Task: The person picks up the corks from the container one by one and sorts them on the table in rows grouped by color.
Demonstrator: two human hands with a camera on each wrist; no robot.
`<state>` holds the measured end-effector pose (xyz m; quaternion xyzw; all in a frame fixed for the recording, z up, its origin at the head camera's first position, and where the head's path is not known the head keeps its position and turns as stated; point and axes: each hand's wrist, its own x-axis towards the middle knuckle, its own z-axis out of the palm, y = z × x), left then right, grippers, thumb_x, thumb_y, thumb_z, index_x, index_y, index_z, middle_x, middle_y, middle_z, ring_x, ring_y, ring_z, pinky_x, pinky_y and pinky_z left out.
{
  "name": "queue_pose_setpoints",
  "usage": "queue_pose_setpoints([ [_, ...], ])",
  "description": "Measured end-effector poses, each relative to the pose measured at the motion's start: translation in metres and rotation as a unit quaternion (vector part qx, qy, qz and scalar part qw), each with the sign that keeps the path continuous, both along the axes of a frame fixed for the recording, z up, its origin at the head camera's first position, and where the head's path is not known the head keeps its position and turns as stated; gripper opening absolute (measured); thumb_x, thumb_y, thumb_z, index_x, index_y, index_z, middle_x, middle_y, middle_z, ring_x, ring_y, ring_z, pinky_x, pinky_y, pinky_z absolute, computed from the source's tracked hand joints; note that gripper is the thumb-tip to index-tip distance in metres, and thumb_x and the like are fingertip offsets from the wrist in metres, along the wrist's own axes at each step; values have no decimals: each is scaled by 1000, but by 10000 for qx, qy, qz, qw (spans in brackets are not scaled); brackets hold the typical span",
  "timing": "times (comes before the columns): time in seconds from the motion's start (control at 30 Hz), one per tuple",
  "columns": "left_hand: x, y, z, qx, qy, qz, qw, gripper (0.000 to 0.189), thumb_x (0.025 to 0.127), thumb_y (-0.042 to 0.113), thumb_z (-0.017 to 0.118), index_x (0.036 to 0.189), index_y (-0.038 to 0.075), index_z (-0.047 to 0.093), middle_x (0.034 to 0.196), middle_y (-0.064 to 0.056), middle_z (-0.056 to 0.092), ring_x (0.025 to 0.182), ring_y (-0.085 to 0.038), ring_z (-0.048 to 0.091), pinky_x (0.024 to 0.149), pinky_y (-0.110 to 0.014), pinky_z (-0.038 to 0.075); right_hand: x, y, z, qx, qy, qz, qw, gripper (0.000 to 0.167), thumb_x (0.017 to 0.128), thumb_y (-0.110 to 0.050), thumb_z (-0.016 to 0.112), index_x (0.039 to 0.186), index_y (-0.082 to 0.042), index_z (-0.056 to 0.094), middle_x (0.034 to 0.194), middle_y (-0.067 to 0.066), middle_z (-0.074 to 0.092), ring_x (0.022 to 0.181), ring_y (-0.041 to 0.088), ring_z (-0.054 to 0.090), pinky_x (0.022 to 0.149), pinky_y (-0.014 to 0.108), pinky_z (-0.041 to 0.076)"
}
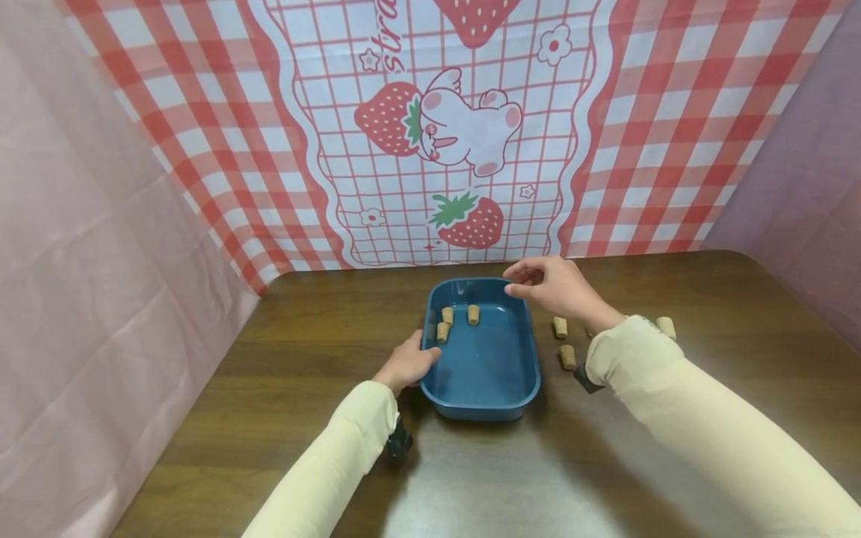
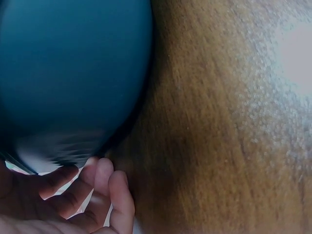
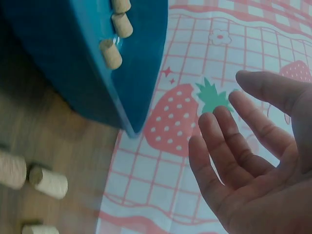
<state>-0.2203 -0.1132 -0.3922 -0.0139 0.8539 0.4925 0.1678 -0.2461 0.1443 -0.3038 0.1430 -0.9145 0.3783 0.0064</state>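
A deep blue rectangular tray (image 1: 480,409) stands on the table with three small tapered corks inside, toward its far left part. One of these corks (image 1: 474,314) is a little apart from the other two. My left hand (image 1: 407,361) grips the tray's left side, thumb over the rim and fingers (image 2: 103,178) against the outer wall. Over the far right corner of the tray hovers my right hand (image 1: 554,288), its fingers loosely bent and nothing held, as the right wrist view shows.
To the right of the tray several corks lie on the wooden table (image 1: 303,418), among them a near cork (image 1: 568,357) and a farther cork (image 1: 666,327) beside the right sleeve. A strawberry-patterned cloth (image 1: 464,209) hangs behind the table.
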Motion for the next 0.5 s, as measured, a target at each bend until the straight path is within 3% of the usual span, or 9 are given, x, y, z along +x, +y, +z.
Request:
queue_pose_setpoints([
  [0.3, 1, 0, -1, 3, 30, 18, 10000, 51, 102, 19, 51, 149, 2, 42, 143, -26, 51, 119, -36, 58, 91, -51, 55, -9, -23, -6, -379, 10, -104, 9992, 29, 98, -20, 68, 121, -2, 70, 113, 17, 69, 103, 31, 62, 87, 46, 53],
  [0.5, 0, -1, 1, -40, 105, 60, 9999, 51, 101, 19, 52, 148, 2, 43, 141, -25, 53, 116, -35, 60, 88, -49, 56, -15, -36, -5, -516, -160, -219, 9983, 30, 99, -22, 66, 122, -2, 70, 118, 18, 68, 111, 34, 61, 93, 49, 51],
])
